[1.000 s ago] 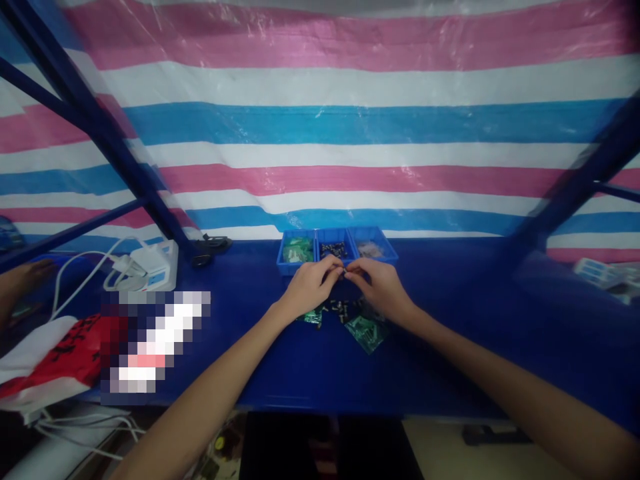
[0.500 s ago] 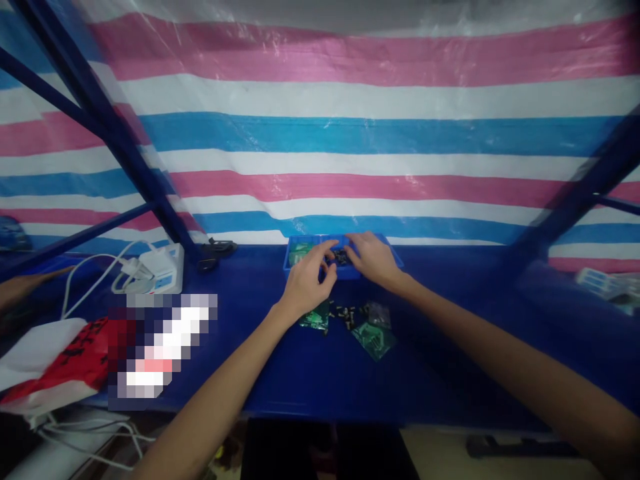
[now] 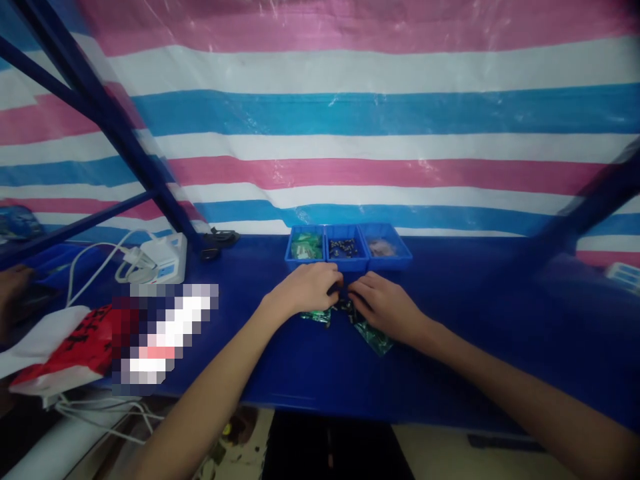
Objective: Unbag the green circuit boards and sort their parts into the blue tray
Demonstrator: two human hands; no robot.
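My left hand (image 3: 311, 288) is over the blue table just in front of the bins. Its fingers curl inward with the thumb beneath, and whatever they hold is hidden. Facing it, my right hand (image 3: 384, 305) reaches down with bent fingers at a small heap of dark screw-like parts (image 3: 344, 305); I cannot make out what is in its fingertips. A green packet (image 3: 317, 316) lies below my left hand. Another green packet (image 3: 376, 340) is partly covered by my right hand.
Behind the hands stand three blue bins: one with green packets (image 3: 307, 247), one with small dark parts (image 3: 344, 249), one with pale clear packets (image 3: 383, 248). To the left are a white power strip (image 3: 170, 257), black cable (image 3: 223, 237) and red bag (image 3: 95, 343). Another person's hand (image 3: 13, 283) shows far left.
Both hands have come back from the bins towards me, down to the loose parts on the table. The three bins now show uncovered. The view has tilted slightly.
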